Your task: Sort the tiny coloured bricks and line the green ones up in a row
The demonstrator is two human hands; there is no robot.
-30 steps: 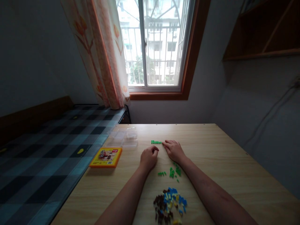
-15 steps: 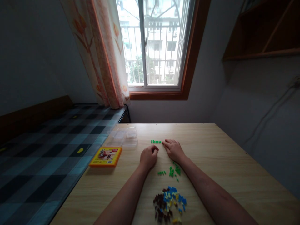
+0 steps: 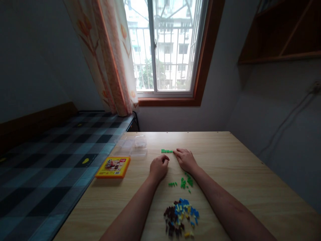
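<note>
My right hand (image 3: 186,160) lies on the table with its fingers stretched to the left. Its fingertips touch the right end of a row of small green toy bricks (image 3: 167,151); any brick under them is hidden. Just below the row rests my left hand (image 3: 159,167), its fingers curled in and the thumb close to the index finger. What it holds, if anything, I cannot make out. Between my forearms are loose green bricks (image 3: 183,182) in small groups. Nearer to me sits a mixed pile of dark brown, blue, yellow and cream bricks (image 3: 173,216).
On the wooden table (image 3: 240,174), a yellow-orange box (image 3: 113,167) with a printed lid lies left of my hands. Behind it stand clear plastic trays (image 3: 138,152). A bed with a checked cover (image 3: 57,157) runs along the left, and a window (image 3: 173,50) is ahead.
Both hands stay where they were, and the bricks look the same. The whole view has shifted very slightly.
</note>
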